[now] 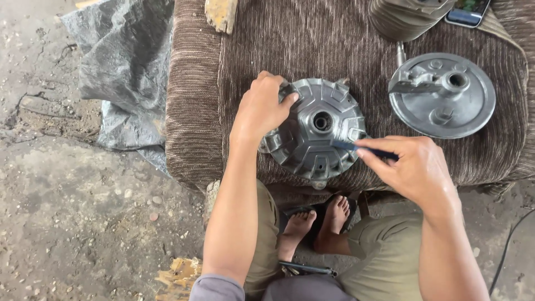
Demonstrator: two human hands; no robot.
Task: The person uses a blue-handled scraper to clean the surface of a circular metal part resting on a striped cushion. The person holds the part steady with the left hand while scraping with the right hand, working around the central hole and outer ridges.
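Nearest the lens, at 6 o'clock in my view, sit my grey sleeve [214, 289] and olive-trousered knees [384, 262], cut off by the bottom edge. Between the knees I see two bare feet [317, 223] on dark sandals, with a thin dark tool [306, 269] lying just below them; I cannot tell its kind.

My left hand [262, 108] is curled over the 10 o'clock rim of a grey ribbed metal hub [320, 134], fingers wrapped on the edge and thumb pressed on the top face. The hand hides that part of the rim. The hub lies flat near the front edge of a brown corduroy cushion [334, 39], its centre bore facing up.

My right hand [415, 167] pinches a slim dark blue tool [356, 147] between thumb and forefinger. The tip rests on the hub at its 3 o'clock side; the rear of the tool is hidden inside the fingers, so its full length cannot be determined.

At 2 o'clock from the hub, well apart, lies a round silver plate [443, 95] with a lever arm and a bossed hole. At 1 o'clock a ribbed grey cylinder [404, 17] and a phone [467, 12] are cut off by the top edge. A pale wood piece [222, 14] sits at 11 o'clock. A grey plastic sheet [122, 61] lies at 9 o'clock on the dirt ground [72, 212]. A black cable [510, 245] runs at 4 o'clock.
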